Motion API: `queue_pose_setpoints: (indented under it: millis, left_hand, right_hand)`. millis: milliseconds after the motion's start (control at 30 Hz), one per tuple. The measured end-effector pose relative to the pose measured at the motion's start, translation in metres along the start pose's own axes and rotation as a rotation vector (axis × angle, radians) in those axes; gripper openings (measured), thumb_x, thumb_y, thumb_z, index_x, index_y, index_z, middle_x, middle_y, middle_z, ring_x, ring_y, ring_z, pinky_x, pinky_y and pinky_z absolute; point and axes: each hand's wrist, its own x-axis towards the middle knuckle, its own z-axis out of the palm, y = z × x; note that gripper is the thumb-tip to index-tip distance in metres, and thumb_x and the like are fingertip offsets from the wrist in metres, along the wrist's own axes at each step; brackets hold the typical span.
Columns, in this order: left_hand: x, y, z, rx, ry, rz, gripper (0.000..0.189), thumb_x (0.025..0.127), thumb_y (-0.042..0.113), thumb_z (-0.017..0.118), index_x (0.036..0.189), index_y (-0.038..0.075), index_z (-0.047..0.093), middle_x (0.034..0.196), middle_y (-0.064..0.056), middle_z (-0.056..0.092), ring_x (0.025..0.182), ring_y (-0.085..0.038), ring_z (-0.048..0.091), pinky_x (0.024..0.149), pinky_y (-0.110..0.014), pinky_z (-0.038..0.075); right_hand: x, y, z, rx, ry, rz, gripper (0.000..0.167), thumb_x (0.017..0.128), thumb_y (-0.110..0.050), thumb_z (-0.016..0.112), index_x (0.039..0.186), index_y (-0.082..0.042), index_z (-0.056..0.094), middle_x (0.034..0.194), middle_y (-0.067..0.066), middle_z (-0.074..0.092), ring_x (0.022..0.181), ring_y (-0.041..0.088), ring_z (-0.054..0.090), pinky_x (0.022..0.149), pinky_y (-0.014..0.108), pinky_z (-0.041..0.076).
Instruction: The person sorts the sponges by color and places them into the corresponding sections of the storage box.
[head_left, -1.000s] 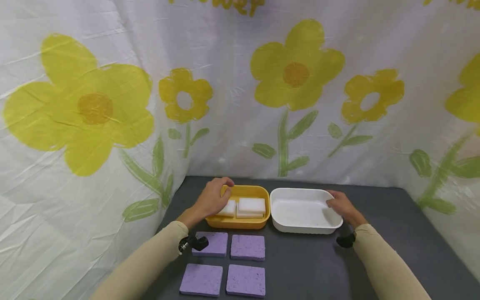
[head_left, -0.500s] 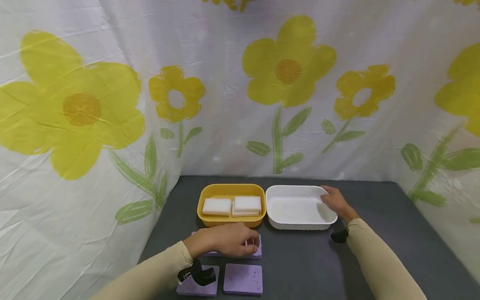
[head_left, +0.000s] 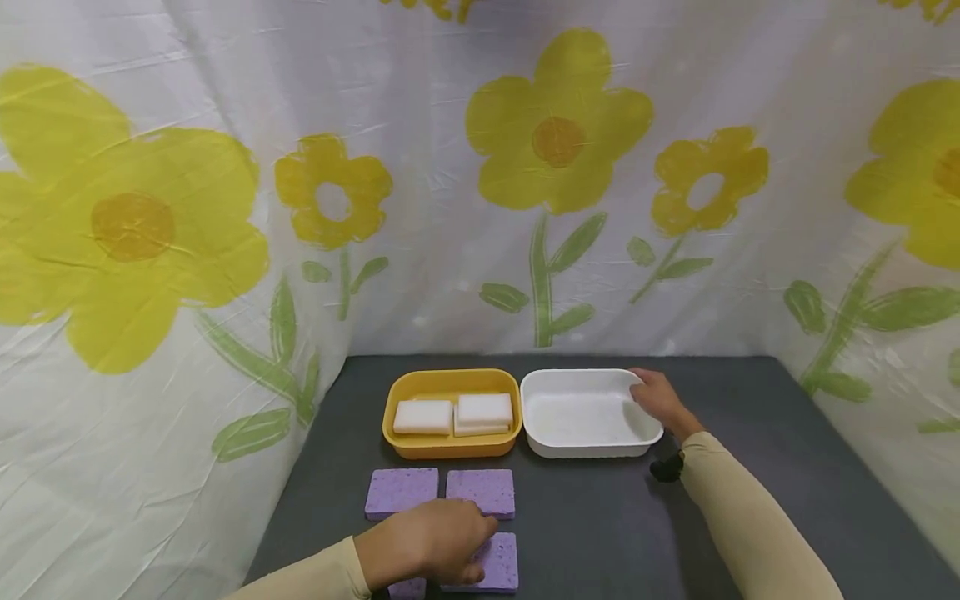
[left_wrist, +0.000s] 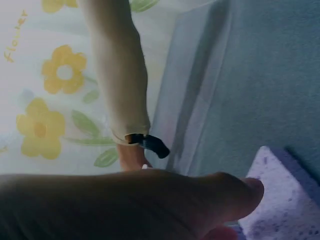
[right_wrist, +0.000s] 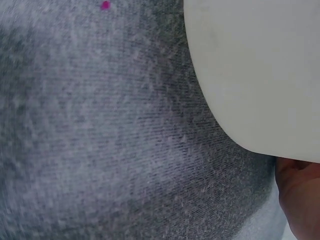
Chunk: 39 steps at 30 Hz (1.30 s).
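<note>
My left hand (head_left: 438, 542) is over the front right purple sponge (head_left: 501, 562), thumb and fingers apart; its thumb (left_wrist: 225, 195) overlaps the sponge (left_wrist: 280, 200) in the left wrist view. Behind it lie two more purple sponges, the back left one (head_left: 402, 492) and the back right one (head_left: 480, 492). A fourth sponge (head_left: 407, 590) is mostly hidden beneath my wrist. My right hand (head_left: 660, 400) grips the right end of a white tray (head_left: 592, 451), thumb over its rim. The right wrist view shows part of that hand (right_wrist: 302, 195) under the tray edge (right_wrist: 250, 100).
A yellow tray (head_left: 450, 451) stands left of the white one, their ends close together. In it are white sponges, one on the left (head_left: 423, 416) and a stacked pair (head_left: 483, 412) on the right. A flower-painted curtain (head_left: 435, 292) borders the dark table (head_left: 600, 525).
My left hand has come away from the yellow tray, passed over the back purple sponges and moved to the front right one. My right hand keeps its hold on the white tray.
</note>
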Motion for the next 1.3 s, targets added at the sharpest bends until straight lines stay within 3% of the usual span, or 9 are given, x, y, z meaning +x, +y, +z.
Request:
queue_pose_setpoints:
  millis: [200,367,600,833,1000,1300]
  left_hand:
    - [0.0,-0.003,0.013,0.037,0.029,-0.026,0.038,0.087,0.04,0.091,0.111,0.017,0.071,0.097,0.002,0.074,0.09,-0.01,0.072,0.076,-0.032,0.063]
    - [0.001,-0.004,0.017,0.06,0.035,-0.047,0.04,0.085,0.039,0.093,0.11,0.017,0.07,0.098,0.0,0.074,0.089,-0.012,0.072,0.075,-0.034,0.063]
    - [0.004,-0.002,0.023,0.084,0.017,-0.061,0.041,0.086,0.042,0.092,0.112,0.017,0.071,0.098,0.0,0.075,0.087,-0.014,0.072,0.077,-0.035,0.063]
    - [0.004,0.003,0.03,0.12,0.049,-0.084,0.043,0.082,0.039,0.092,0.109,0.019,0.066,0.094,-0.001,0.072,0.083,-0.017,0.072,0.073,-0.035,0.063]
    - [0.005,0.008,0.036,0.12,0.055,-0.102,0.045,0.08,0.034,0.092,0.108,0.019,0.06,0.094,-0.001,0.07,0.083,-0.019,0.071,0.073,-0.036,0.063]
    - [0.007,0.011,0.044,0.18,0.076,-0.097,0.06,0.074,0.037,0.098,0.113,0.02,0.056,0.099,0.0,0.069,0.087,-0.02,0.07,0.073,-0.037,0.063]
  right_hand:
    - [0.001,-0.001,-0.001,-0.016,0.01,0.0,0.055,0.106,-0.008,0.04,0.158,0.012,0.047,0.154,0.034,0.057,0.137,0.047,0.058,0.115,0.062,0.048]
    - [0.001,-0.003,-0.001,-0.041,0.012,-0.005,0.055,0.111,-0.014,0.037,0.159,0.012,0.045,0.157,0.035,0.053,0.145,0.051,0.052,0.121,0.066,0.042]
    - [0.003,-0.001,-0.002,-0.041,0.01,0.019,0.054,0.115,-0.02,0.034,0.159,0.009,0.046,0.159,0.033,0.052,0.146,0.049,0.049,0.123,0.066,0.038]
    - [0.005,-0.001,0.0,-0.024,0.015,0.02,0.055,0.115,-0.021,0.034,0.159,0.01,0.045,0.161,0.034,0.049,0.15,0.05,0.045,0.126,0.066,0.034]
    - [0.003,-0.002,0.001,-0.017,0.02,0.02,0.054,0.115,-0.019,0.035,0.158,0.011,0.046,0.159,0.034,0.051,0.148,0.05,0.048,0.125,0.065,0.036]
    - [0.003,-0.001,0.001,-0.029,0.031,-0.016,0.05,0.115,-0.018,0.036,0.154,0.01,0.052,0.152,0.034,0.057,0.141,0.048,0.053,0.121,0.065,0.04]
